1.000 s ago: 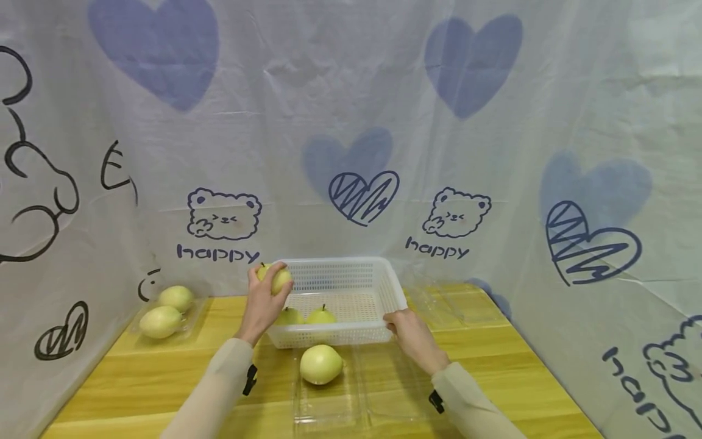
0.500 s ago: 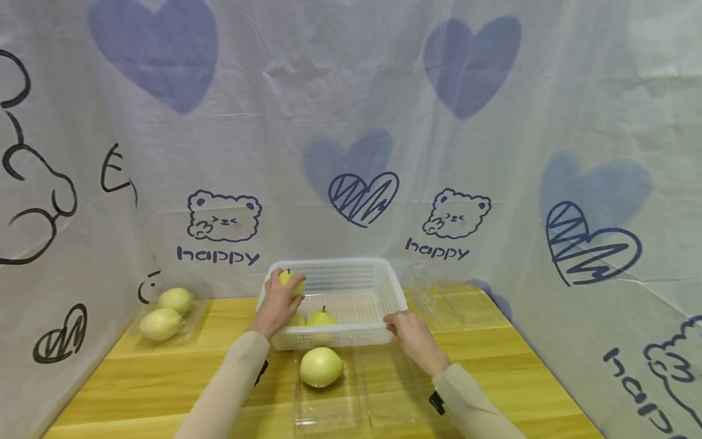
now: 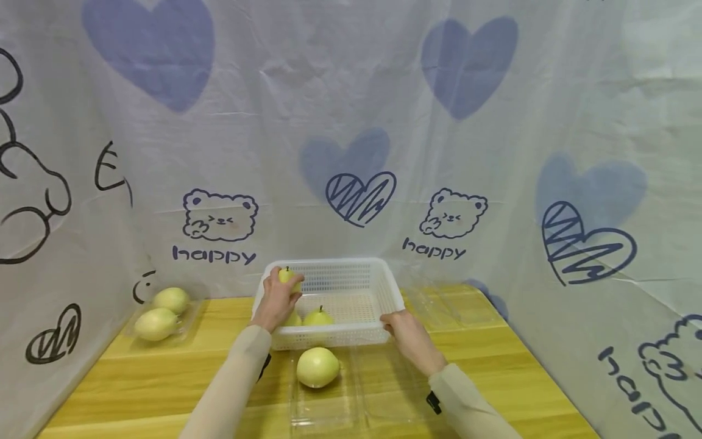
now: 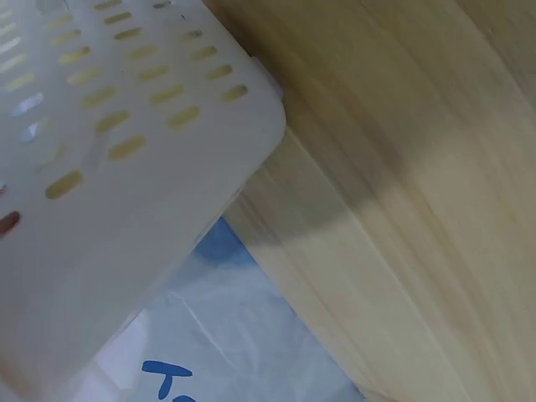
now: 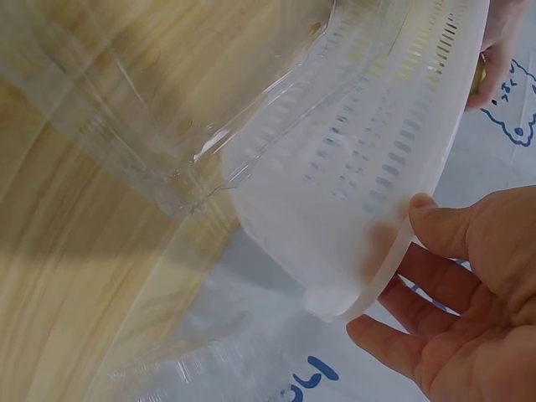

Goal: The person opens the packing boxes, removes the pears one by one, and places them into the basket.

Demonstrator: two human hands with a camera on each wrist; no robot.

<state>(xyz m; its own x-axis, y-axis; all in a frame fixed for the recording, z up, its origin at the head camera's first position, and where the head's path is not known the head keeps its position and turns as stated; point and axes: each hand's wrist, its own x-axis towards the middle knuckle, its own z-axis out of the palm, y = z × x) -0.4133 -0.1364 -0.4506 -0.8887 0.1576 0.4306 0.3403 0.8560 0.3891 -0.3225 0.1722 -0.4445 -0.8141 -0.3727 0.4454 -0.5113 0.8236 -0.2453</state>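
A white slotted plastic basket point(image 3: 345, 335) sits mid-table. At its left end my left hand point(image 3: 276, 302) grips a yellow-green pear point(image 3: 289, 279), stem up, inside the rim. Two more pears lie by the basket's near wall; the right one point(image 3: 319, 318) shows its stem, while the other is partly hidden by the left hand. My right hand point(image 3: 410, 338) holds the basket's right rim; in the right wrist view its thumb and fingers point(image 5: 427, 276) pinch that rim. Another pear point(image 3: 318, 367) rests in a clear plastic clamshell box point(image 3: 323, 411) in front of the basket.
At the back left, two pears point(image 3: 156, 324) lie in another clear plastic box point(image 3: 189, 323). More clear packaging point(image 3: 466, 308) stands at the table's back right. A printed sheet point(image 3: 362, 91) hangs behind and beside the wooden table point(image 3: 493, 372).
My left hand has carried its pear rightward from the basket's left rim to inside the basket, then stayed nearly still. The right hand keeps its hold on the rim.
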